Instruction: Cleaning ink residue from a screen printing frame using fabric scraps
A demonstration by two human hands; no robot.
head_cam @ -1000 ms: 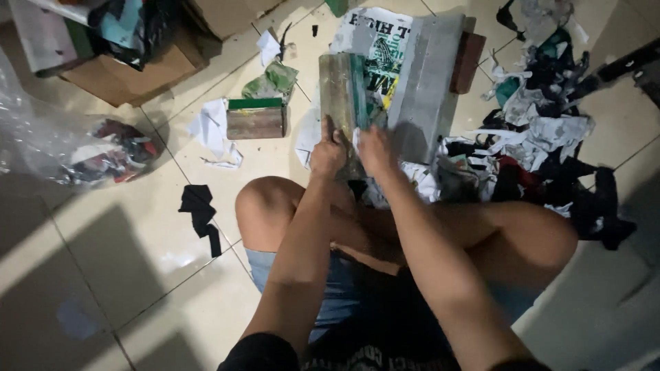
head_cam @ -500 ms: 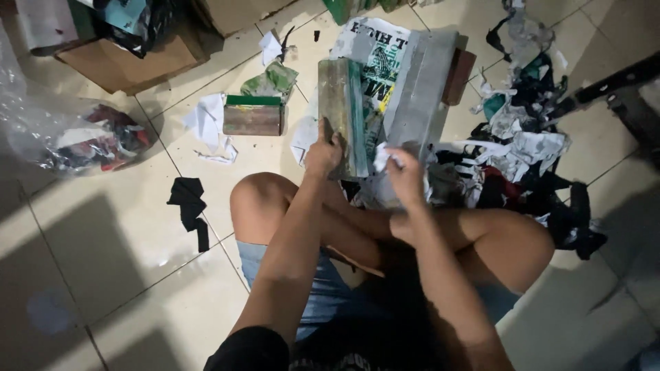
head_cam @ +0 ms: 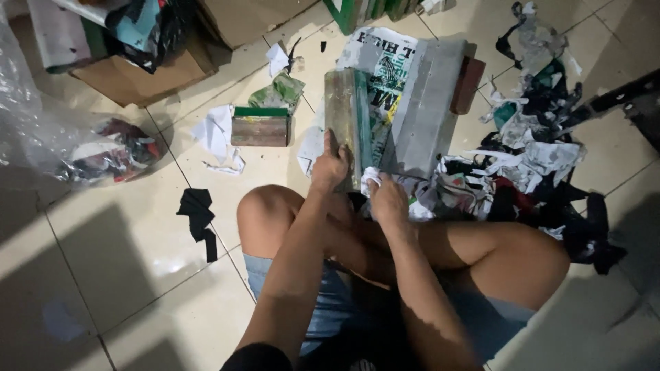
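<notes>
White cloth (head_cam: 371, 176), a small crumpled rag, now sits bunched in the right hand (head_cam: 388, 199), whose fingers are closed around it at the lower edge of the long ink-stained board (head_cam: 347, 117); a second ago this hand lay higher, flat against the board next to the other hand, with no rag to see, so it has come down and to the right; the left hand (head_cam: 330, 165) has stayed where it was, its fingers gripping the bottom end of the board and holding it tilted up from the floor (head_cam: 124, 275), over the printed paper sheet (head_cam: 385, 62) and beside the grey panel (head_cam: 433, 103); in my judgement the wiping of the board goes on, with the rag at its lowest part; the camera has also shifted a little, so the small wooden block with a green edge (head_cam: 260, 126) and the pile of cloth scraps (head_cam: 536, 151) appear slightly moved, though they lie untouched; the person sits cross-legged.
</notes>
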